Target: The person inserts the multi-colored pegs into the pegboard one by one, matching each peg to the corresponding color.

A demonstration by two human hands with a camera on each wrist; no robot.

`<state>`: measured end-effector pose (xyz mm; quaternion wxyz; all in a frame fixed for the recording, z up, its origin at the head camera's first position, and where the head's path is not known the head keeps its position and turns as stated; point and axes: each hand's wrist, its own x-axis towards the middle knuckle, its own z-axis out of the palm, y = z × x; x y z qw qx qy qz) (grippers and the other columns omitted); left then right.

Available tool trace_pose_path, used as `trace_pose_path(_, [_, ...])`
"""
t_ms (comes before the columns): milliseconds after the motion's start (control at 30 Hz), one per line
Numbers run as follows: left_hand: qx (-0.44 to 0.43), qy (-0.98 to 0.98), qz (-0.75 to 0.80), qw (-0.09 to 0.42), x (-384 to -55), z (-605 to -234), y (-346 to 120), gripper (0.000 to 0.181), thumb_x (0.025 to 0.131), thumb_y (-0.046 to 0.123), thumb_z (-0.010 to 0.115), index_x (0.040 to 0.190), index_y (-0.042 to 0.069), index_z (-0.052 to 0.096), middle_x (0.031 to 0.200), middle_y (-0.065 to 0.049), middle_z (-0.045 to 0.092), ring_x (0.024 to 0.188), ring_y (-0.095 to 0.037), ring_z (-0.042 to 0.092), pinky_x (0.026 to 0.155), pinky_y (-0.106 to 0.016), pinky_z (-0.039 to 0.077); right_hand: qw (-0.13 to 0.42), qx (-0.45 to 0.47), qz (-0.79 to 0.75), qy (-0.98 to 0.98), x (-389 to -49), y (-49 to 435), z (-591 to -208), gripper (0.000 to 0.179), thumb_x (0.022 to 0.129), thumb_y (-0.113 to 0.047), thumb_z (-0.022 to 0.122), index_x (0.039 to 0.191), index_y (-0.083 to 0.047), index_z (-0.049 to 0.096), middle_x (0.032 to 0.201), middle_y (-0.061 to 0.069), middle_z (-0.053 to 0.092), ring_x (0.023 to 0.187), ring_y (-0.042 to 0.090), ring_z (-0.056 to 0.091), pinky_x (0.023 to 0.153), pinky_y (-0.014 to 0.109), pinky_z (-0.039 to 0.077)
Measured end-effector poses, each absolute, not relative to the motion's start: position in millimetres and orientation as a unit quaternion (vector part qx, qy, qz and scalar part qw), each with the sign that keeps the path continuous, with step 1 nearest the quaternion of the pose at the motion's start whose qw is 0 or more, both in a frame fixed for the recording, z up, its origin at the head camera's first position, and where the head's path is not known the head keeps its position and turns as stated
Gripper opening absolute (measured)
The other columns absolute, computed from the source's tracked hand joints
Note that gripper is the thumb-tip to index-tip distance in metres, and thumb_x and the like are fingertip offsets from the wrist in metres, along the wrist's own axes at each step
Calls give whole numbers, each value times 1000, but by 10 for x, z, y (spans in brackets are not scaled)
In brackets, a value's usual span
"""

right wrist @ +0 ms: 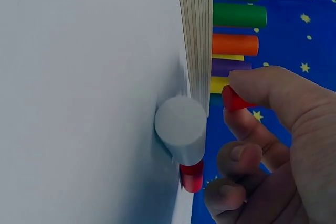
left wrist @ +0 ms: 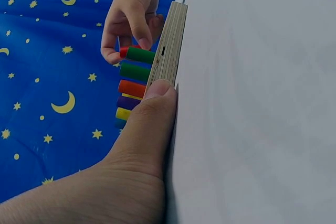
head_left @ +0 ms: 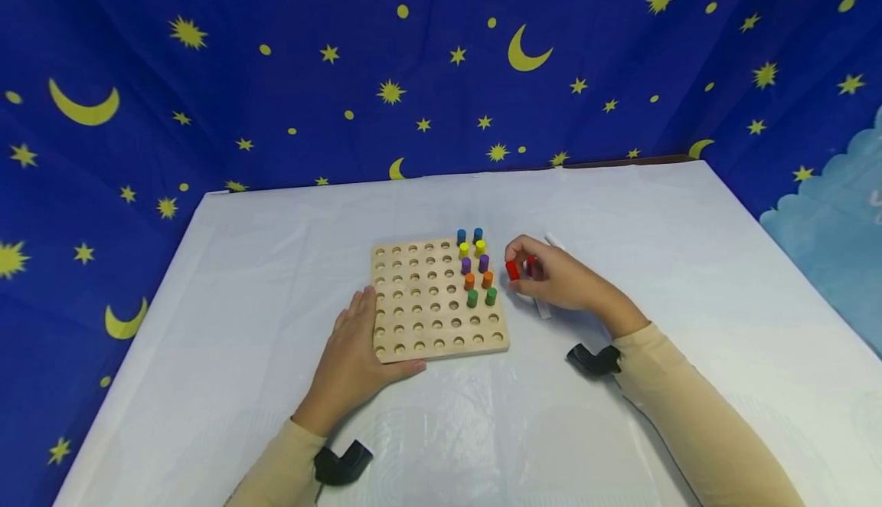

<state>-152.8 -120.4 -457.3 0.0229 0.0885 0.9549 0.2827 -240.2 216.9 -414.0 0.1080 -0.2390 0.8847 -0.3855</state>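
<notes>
A square wooden pegboard (head_left: 448,334) with rows of round holes lies on the table. Two columns of pegs stand at its right side: blue pegs (head_left: 478,236) at the far end, then yellow, purple, orange and green pegs (head_left: 472,299). My left hand (head_left: 350,358) rests at the board's near left corner, fingers along the left side and thumb (left wrist: 149,114) against the front edge. Just right of the board, my right hand (head_left: 561,281) pinches a red peg (right wrist: 237,98) between thumb and forefinger, other fingers curled. A second red peg (right wrist: 192,178) sits below that hand, partly hidden.
A white cylindrical stick (head_left: 543,309) lies on the table under my right hand, its round end (right wrist: 181,121) facing the right wrist camera. White cloth (head_left: 276,262) covers the table. Behind it hangs a blue curtain (head_left: 289,86) with yellow moons and stars.
</notes>
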Motion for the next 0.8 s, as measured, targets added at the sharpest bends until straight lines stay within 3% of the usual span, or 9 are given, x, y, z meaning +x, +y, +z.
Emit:
trace_pose_path(333, [91, 955, 282, 25, -1529, -4557, -1203, 143, 60, 78, 77, 159, 2, 8, 166, -18, 13, 155, -35, 11, 126, -52, 13, 109, -263, -408, 867, -2277, 2112, -4117, 30, 89, -8, 71, 107, -18, 49, 95, 5, 55, 66, 18, 52, 54, 25, 46])
trace_pose_path(600, [90, 955, 281, 27, -1528, -4542, -1201, 143, 61, 76, 78, 159, 2, 6, 167, -17, 11, 155, -34, 9, 126, -52, 12, 121, -281, -384, 871, -2125, 2000, -4049, 26, 87, -13, 76, 106, -20, 59, 78, -2, 56, 60, 12, 46, 53, 22, 39])
trace_pose_path(800, [90, 955, 282, 28, -1526, -4542, -1205, 143, 61, 77, 78, 159, 2, 6, 167, -17, 12, 155, -34, 9, 126, -52, 12, 99, -273, -340, 894, -2023, 1901, -3979, 31, 85, -17, 78, 113, -17, 65, 96, -6, 67, 54, 11, 47, 51, 22, 41])
